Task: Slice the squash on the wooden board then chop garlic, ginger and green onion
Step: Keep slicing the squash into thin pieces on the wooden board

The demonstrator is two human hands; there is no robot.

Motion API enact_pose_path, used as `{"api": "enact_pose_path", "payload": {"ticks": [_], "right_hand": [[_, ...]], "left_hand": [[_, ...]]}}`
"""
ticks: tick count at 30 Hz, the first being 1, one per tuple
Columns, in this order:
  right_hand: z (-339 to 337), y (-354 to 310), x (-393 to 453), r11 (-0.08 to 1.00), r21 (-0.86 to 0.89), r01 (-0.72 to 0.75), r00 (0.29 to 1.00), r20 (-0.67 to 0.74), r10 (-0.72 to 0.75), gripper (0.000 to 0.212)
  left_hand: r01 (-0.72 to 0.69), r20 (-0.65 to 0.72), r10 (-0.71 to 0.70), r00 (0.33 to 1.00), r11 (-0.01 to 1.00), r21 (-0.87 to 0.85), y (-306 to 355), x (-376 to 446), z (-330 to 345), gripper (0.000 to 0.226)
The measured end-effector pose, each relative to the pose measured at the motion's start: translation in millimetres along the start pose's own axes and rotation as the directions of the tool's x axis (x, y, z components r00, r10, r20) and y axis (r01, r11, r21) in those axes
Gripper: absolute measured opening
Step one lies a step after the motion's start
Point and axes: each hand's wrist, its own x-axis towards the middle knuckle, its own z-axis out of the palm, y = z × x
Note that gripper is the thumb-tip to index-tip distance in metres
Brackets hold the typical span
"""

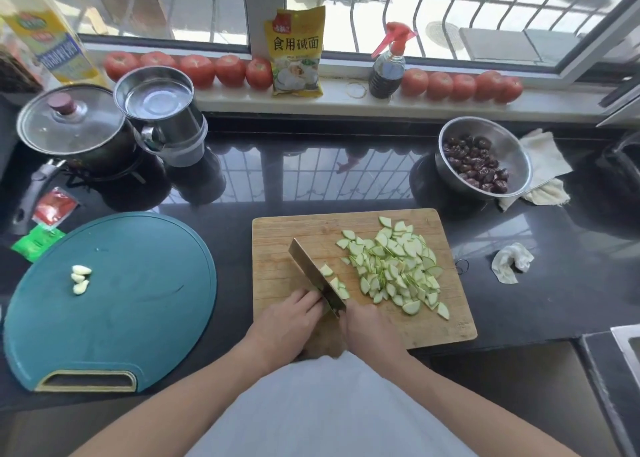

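A: In the head view, where does the cutting stand?

B: On the rectangular pale wooden cutting board [277, 228], at about five o'clock from the picture's centre. A heap of thin green-edged squash slices [398, 269] covers its right half.

A: And the hands?

B: The right hand [372, 328] has its fingers curled round the handle of the broad steel cleaver [317, 276], whose blade runs toward eleven o'clock, with a few slices stuck to its right face. The left hand [289, 321] lies just at nine o'clock of the blade, fingers bent down onto the board; what it presses is hidden, so whether it holds anything cannot be told.

A: The garlic?

B: Three peeled pale garlic cloves [80, 278] lie on the round teal plastic cutting board [138, 283], at nine o'clock from the wooden one, well apart from it.

A: Anything else?

B: A steel bowl of dark red dates [485, 159] stands at one o'clock from the wooden board, and a row of red tomatoes [194, 70] lines the windowsill at twelve o'clock.
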Motion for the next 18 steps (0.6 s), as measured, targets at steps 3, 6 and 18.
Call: {"api": "enact_pose_path", "payload": {"ticks": [3,6,18], "right_hand": [[-3,15,-4,0.999,0.028,-0.042,0.995,-0.085,0.044,0.023],[-14,29,1,0.993,0.072,-0.097,0.985,-0.135,0.106,0.021],[-18,9,-28,0.999,0.027,0.024,1.0,0.001,-0.024,0.022]], "left_hand": [[0.001,-0.001,-0.001,1.0,1.0,-0.025,1,-2,0,0.056],[-0.007,0.03,0.008,1.0,1.0,-0.019,1,-7,1,0.059],[-0.008,0.009,0.007,1.0,0.995,0.103,8,-2,-5,0.061]]}}
